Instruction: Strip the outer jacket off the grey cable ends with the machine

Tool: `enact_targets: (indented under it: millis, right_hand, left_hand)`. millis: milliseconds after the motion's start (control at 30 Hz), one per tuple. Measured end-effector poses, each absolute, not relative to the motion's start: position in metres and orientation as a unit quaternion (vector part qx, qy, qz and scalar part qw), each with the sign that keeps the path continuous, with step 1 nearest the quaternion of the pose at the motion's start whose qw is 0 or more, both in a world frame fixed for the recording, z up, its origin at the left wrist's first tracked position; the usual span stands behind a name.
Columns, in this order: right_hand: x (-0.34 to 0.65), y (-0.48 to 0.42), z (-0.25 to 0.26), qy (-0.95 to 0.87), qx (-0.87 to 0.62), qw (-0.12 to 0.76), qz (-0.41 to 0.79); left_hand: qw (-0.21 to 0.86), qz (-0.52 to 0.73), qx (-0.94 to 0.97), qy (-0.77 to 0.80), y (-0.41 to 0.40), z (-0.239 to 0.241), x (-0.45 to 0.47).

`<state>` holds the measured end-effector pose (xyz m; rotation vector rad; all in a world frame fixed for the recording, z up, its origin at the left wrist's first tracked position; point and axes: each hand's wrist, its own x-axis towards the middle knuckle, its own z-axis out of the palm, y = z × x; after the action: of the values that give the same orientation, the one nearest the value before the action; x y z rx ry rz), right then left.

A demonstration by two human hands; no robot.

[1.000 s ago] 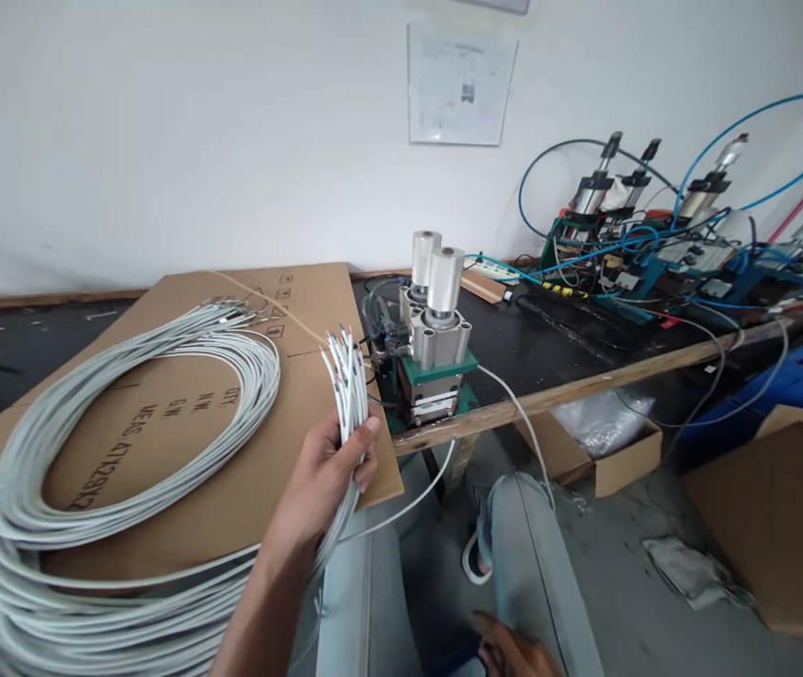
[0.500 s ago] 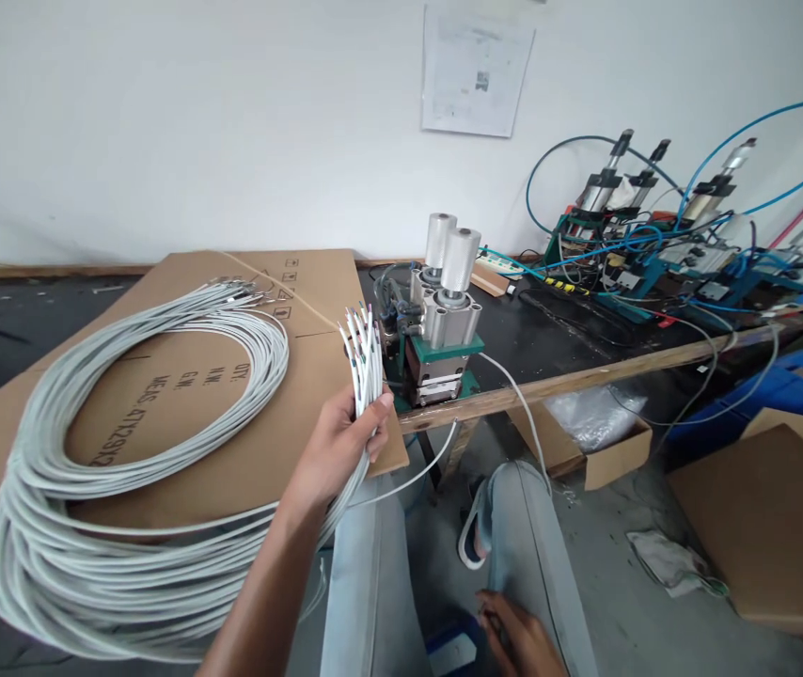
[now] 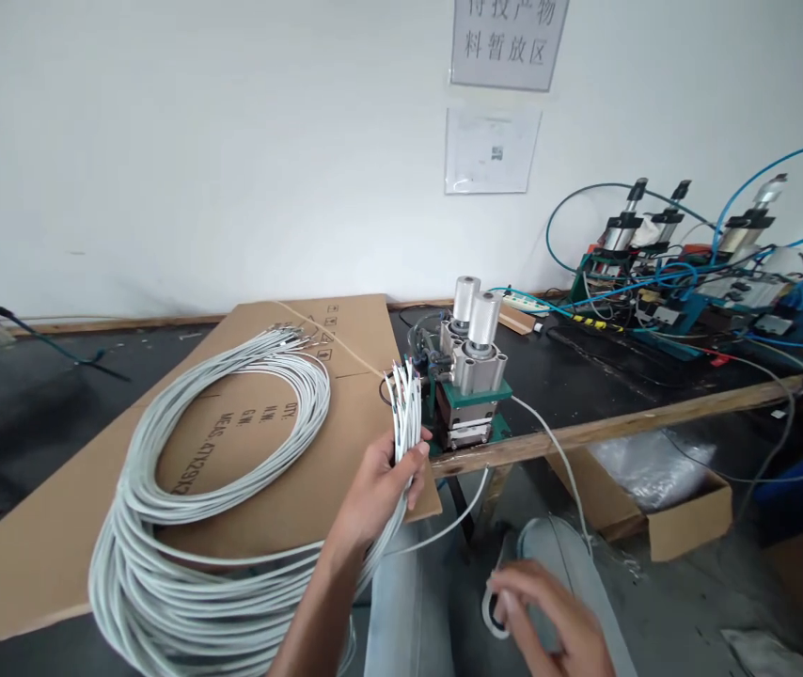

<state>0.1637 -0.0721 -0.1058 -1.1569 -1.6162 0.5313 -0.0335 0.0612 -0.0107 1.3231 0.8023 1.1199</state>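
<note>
Cable bundle (image 3: 408, 414) is in the left hand (image 3: 388, 478), over the cardboard's (image 3: 363, 414) right edge, just left of the twin-cylinder fixture (image 3: 476, 376) in view. Left fingers wrap it below the wire ends, thumb across the front. Long axis near upright, ends up. Right hand (image 3: 555, 621) is apart, lower right; from its fingers the bundle lies up and left. Those are loosely curled; can't tell if they pinch anything. Coil (image 3: 137, 461) lies farther left.
</note>
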Motion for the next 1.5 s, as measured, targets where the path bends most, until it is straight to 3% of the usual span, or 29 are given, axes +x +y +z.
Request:
enact_targets:
  millis: [100, 200, 400, 500, 733, 833, 1000, 1167, 1500]
  right_hand:
    - [0.148, -0.033, -0.03, -0.655, -0.458, 0.55, 0.244]
    - [0.149, -0.006, -0.01, -0.645, -0.526, 0.529, 0.168]
    - [0.166, -0.019, -0.109, -0.767, -0.546, 0.324, 0.096]
    - [0.155, -0.029, -0.152, -0.791, -0.535, 0.284, 0.087]
    - [0.141, -0.025, -0.158, -0.766, -0.495, 0.366, 0.186]
    - [0.153, -0.023, -0.125, -0.681, -0.494, 0.494, 0.219]
    - [0.155, -0.006, -0.041, -0.563, -0.437, 0.603, 0.359]
    - [0.132, 0.022, -0.003, -0.576, -0.443, 0.571, 0.382]
    - [0.129, 0.035, -0.016, -0.53, -0.383, 0.569, 0.498]
  left_hand:
    - [0.58, 0.471, 0.563, 0.353, 0.06, -0.012, -0.033]
    - [0.579, 0.467, 0.562, 0.362, 0.06, -0.012, -0.034]
    - [0.585, 0.447, 0.568, 0.368, 0.058, -0.012, -0.034]
    - [0.583, 0.443, 0.574, 0.367, 0.056, -0.01, -0.034]
    - [0.567, 0.444, 0.59, 0.364, 0.056, -0.009, -0.032]
    - [0.565, 0.44, 0.594, 0.366, 0.057, -0.01, -0.033]
    - [0.563, 0.425, 0.603, 0.374, 0.055, -0.007, -0.033]
    - [0.58, 0.409, 0.601, 0.367, 0.051, -0.002, -0.028]
    - [0.564, 0.411, 0.612, 0.372, 0.05, -0.001, -0.03]
